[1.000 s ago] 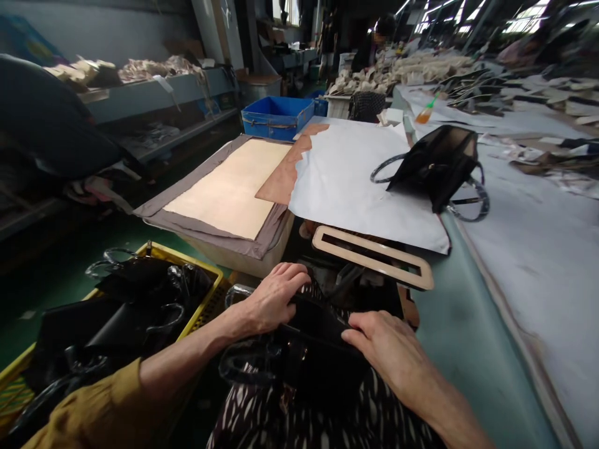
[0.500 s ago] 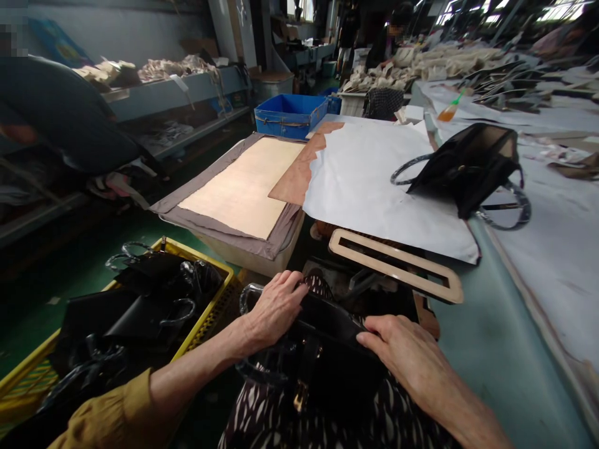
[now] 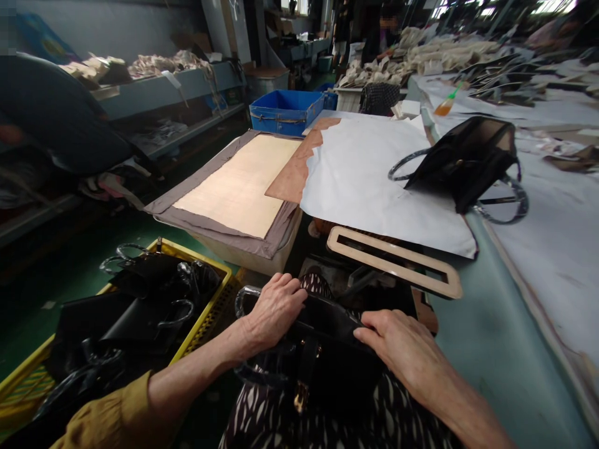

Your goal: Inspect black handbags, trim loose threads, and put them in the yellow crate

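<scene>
A black handbag (image 3: 341, 368) with a gold clasp and plastic-wrapped handles rests on my lap, its mouth facing up. My left hand (image 3: 276, 308) is closed over the bag's left upper edge, fingers curled down. At the right end of the opening, my right hand (image 3: 397, 343) pinches the rim between thumb and fingers. Just beyond the bag lies a long pale frame with a slot (image 3: 397, 265), jutting from the bench. A second black handbag (image 3: 468, 156) lies tipped over on white sheeting, its handles also wrapped.
To my left stands a yellow crate (image 3: 201, 318) full of black bags. Ahead are a bin topped with a cream board (image 3: 238, 187), a blue tub (image 3: 285, 112) and white sheeting (image 3: 369, 174). An orange bottle (image 3: 444, 106) stands further right. A co-worker (image 3: 56, 112) bends at the left.
Both hands keep their holds on the handbag, which has barely moved. The surroundings have shifted slightly up and left in view.
</scene>
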Demonstrator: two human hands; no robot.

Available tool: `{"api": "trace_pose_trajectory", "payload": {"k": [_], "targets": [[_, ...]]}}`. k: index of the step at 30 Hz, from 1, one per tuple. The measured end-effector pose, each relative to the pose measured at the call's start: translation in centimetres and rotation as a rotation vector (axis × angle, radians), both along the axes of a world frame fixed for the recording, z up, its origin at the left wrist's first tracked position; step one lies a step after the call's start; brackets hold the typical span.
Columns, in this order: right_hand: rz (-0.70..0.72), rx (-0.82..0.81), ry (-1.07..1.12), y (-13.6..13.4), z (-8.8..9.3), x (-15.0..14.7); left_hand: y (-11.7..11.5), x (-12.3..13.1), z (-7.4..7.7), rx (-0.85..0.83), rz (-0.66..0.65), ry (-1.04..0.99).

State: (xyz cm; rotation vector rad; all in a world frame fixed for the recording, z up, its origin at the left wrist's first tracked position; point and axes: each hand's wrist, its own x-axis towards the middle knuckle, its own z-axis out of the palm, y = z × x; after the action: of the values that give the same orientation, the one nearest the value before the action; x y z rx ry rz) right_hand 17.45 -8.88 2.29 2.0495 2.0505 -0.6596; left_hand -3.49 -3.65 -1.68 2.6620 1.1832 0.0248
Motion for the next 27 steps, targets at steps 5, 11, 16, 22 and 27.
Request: {"api": "trace_pose_trajectory", "payload": {"k": [5,11,16,22,27], "targets": [[0.006,-0.003,-0.023,0.4,0.1,-0.3,0.2,0.0,-0.6,-0.117,-0.055,-0.111],[0.015,0.017,-0.023,0.7,-0.5,-0.1,0.2,0.0,-0.4,-0.318,-0.093,-0.293],[0.019,0.036,-0.035,0.8,-1.1,-0.1,-0.1,0.2,0.2,-0.366,-0.210,-0.292],[0.039,0.049,0.076,0.3,-0.4,0.4,1.2,0.9,-0.2,-0.246,-0.209,-0.224],[0.044,0.002,0.139,0.2,0.1,0.9,3.0,1.9,-0.9,-0.225,-0.189,-0.373]]}}
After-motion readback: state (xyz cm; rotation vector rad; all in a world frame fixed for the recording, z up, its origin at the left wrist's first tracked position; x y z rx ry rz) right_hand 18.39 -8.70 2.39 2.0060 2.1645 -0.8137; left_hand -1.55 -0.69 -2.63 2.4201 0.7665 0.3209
